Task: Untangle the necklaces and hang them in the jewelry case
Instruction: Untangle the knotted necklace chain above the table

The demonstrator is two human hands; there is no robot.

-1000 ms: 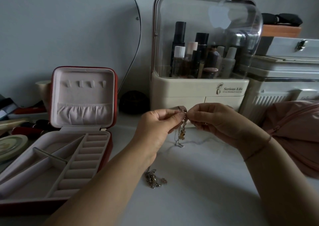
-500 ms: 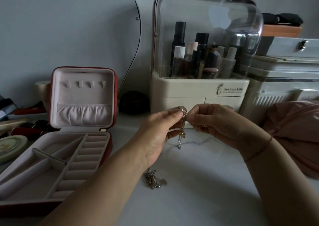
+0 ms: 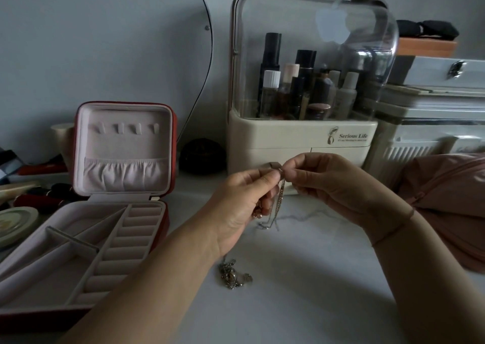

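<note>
Above the white table, my left hand [image 3: 244,202] and my right hand [image 3: 338,186] pinch the top of a thin gold necklace [image 3: 278,204] between their fingertips. Its chain hangs down between them and its lower end touches the table. A second tangled silver necklace [image 3: 232,275] lies in a heap on the table under my left wrist. The red jewelry case [image 3: 78,238] stands open at the left; its raised lid has a row of small hooks [image 3: 123,128] and a gathered pocket, all bare.
A cream cosmetics organizer [image 3: 301,139] with a clear dome and several bottles stands right behind my hands. Pink fabric [image 3: 451,202] lies at the right. White boxes are stacked at the back right. Small items and a round tin [image 3: 15,223] crowd the left edge.
My fingers have shifted a little along the top of the gold necklace, and more chain now hangs straight down to the table. The silver heap has not moved.
</note>
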